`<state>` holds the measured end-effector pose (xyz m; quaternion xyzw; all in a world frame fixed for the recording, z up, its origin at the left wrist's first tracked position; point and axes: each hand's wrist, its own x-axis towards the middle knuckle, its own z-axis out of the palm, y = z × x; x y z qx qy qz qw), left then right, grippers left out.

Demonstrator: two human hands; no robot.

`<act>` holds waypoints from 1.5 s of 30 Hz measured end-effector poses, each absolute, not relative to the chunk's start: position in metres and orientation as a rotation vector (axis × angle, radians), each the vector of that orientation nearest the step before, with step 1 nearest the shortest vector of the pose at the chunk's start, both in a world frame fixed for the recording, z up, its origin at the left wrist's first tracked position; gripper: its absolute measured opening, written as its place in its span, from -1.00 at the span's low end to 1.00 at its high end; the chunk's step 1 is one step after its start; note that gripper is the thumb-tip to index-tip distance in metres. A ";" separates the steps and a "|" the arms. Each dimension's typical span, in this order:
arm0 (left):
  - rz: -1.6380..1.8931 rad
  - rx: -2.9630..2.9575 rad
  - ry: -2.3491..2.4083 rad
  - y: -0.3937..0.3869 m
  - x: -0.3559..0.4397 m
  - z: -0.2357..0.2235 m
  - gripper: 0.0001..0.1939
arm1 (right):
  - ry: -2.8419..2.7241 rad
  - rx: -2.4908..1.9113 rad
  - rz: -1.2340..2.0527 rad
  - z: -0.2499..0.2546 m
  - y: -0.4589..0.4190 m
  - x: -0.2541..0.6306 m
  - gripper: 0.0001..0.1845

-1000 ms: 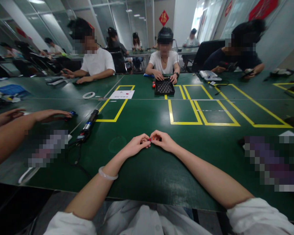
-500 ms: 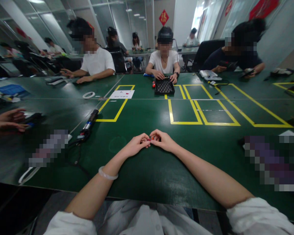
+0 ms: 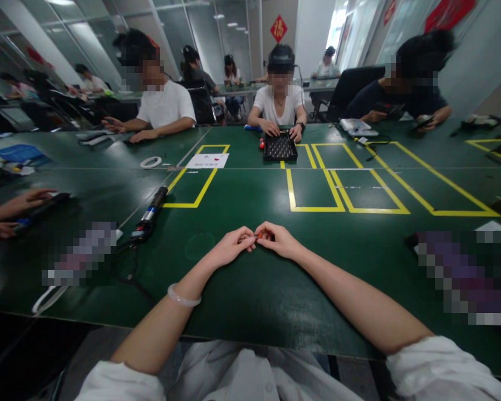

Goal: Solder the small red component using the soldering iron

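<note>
My left hand (image 3: 235, 245) and my right hand (image 3: 278, 239) meet just above the green table (image 3: 250, 301), fingertip to fingertip. Pinched between them is a small red-orange piece (image 3: 259, 236) with a dark part. Fingers cover most of it, and its kind is too small to make out. The fingers of both hands are bent and closed round it. A pale bangle (image 3: 184, 296) circles my left wrist.
Left of my hands lies a black cylindrical device (image 3: 150, 214) with a cable. Yellow tape rectangles (image 3: 317, 210) mark the table ahead. Across it, a co-worker handles a black tray (image 3: 280, 147). Another person's hands (image 3: 20, 209) are at far left. A white sheet (image 3: 207, 161) lies farther back.
My hands stay in nearly the same place, with only slight finger movement round the small piece. At far left, the other person's hands have shifted lower, over a dark object.
</note>
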<state>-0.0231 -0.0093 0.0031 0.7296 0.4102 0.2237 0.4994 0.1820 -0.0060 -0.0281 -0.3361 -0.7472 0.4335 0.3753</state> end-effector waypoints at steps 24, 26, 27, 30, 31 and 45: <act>0.579 1.657 0.969 -0.009 -0.022 0.004 -0.65 | -2.099 -0.850 0.748 -0.022 -0.013 0.181 -0.87; 0.582 1.655 0.971 -0.009 -0.022 0.004 -0.66 | -2.099 -0.857 0.748 -0.022 -0.013 0.181 -0.87; 0.585 1.654 0.970 -0.009 -0.022 0.003 -0.66 | -2.098 -0.858 0.749 -0.021 -0.013 0.181 -0.87; 0.592 1.648 0.970 -0.009 -0.022 0.004 -0.67 | -2.087 -0.852 0.759 -0.021 -0.013 0.181 -0.87; 0.594 1.646 0.970 -0.009 -0.022 0.004 -0.68 | -2.076 -0.852 0.771 -0.021 -0.013 0.181 -0.87; 0.587 1.698 0.989 -0.009 -0.022 0.000 -0.72 | -1.839 -0.903 1.069 -0.025 -0.008 0.181 -0.85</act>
